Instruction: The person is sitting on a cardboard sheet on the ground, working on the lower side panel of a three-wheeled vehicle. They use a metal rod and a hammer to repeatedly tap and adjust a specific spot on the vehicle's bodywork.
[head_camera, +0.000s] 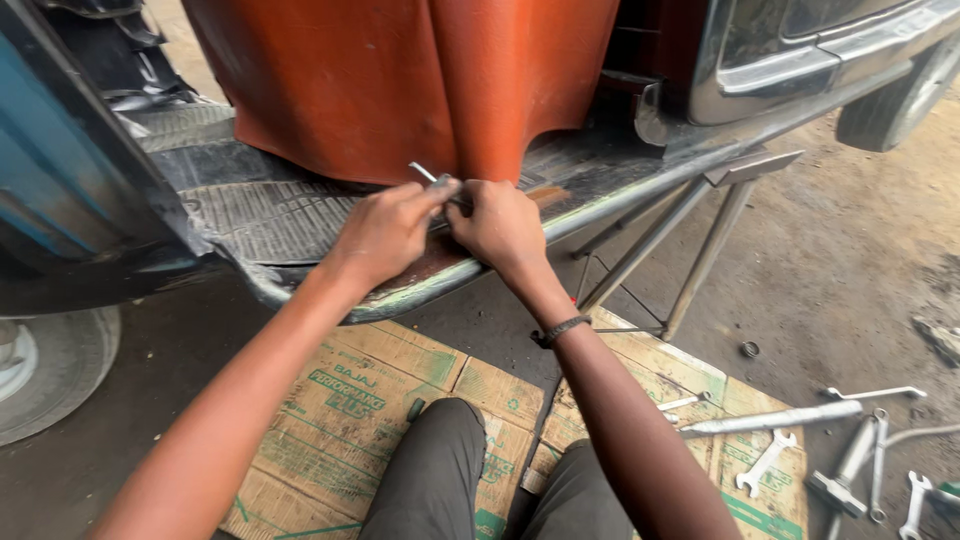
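Head view: left hand (383, 232) pinches a small bent metal tool (424, 173), likely a hex key, at the foot of the orange vehicle panel (400, 80), over the ribbed floor mat (270, 215). Right hand (503, 225) touches the left, its grip clenched at the same spot; what it clamps is hidden. Tool looks light, stiff, thin steel, probably slippery; best held by the long arm, close to the bend. Below, flattened brown cardboard (340, 400) with green print lies on the ground under the knees. Far right: loose wrenches (765, 462) and a long metal bar (770, 418) on cardboard and dirt, well apart from the hands.
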